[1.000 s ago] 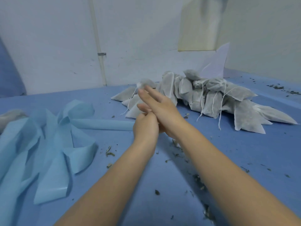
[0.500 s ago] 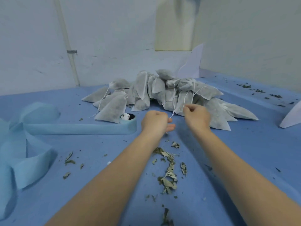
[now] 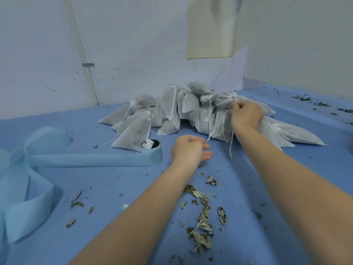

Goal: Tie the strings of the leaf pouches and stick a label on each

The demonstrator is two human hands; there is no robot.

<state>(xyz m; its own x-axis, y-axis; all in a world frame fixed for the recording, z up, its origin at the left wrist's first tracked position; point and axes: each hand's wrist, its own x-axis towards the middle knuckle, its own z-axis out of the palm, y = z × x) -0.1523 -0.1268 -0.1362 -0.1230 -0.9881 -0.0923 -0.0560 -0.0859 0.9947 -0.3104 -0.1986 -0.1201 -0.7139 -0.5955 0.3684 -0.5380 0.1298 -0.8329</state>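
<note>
Tying step: next pouch being picked.
Right hand (image 3: 246,116) pinches a pouch (image 3: 223,99) neck; left hand (image 3: 188,150) pinches a string (image 3: 209,119); next, knotting.

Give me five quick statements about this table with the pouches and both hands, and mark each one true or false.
1. The right hand grips a pouch at the top of the pile. True.
2. The left hand lies flat and open on the blue cloth. False: its fingers are curled and pinch a white string.
3. Loose dried leaves lie scattered between the forearms. True.
4. The light blue strip lies to the right of the pile. False: it lies to the left.
5. The pouches are stacked in a box. False: they are heaped straight on the cloth.
</note>
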